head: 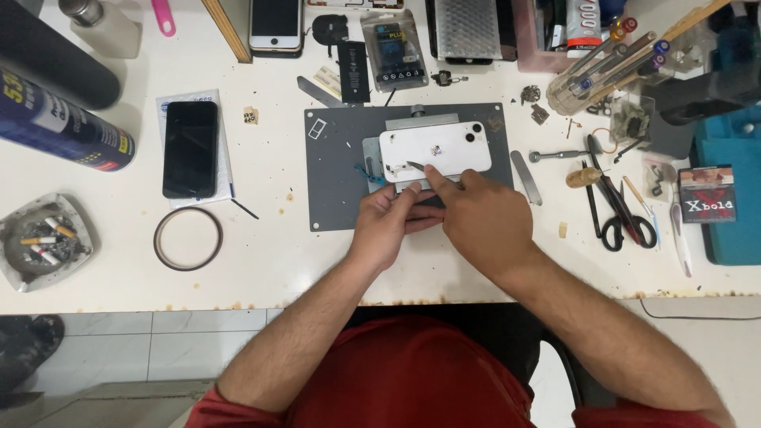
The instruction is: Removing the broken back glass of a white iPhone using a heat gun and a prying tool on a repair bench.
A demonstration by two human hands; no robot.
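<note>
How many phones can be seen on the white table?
3. A white phone lies back up on the grey mat, under both hands. A black phone lies left of the mat. A third phone lies at the top edge. Clutter may hide others.

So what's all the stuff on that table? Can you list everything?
White phone: 1, white, face down on the clamp, mid-mat.
Mat: 1, grey, table centre.
Blade: 1, metal, tip on the white phone's back.
Black phone: 1, black, left of mat.
Tape ring: 1, brown, below black phone.
Ashtray: 1, grey, far left.
Spray can: 1, blue, upper left.
Scissors: 1, black handles, right.
Screwdrivers: several, coloured caps, upper right.
Left hand: 1, at the clamp's near edge.
Right hand: 1, holding the blade.
</note>
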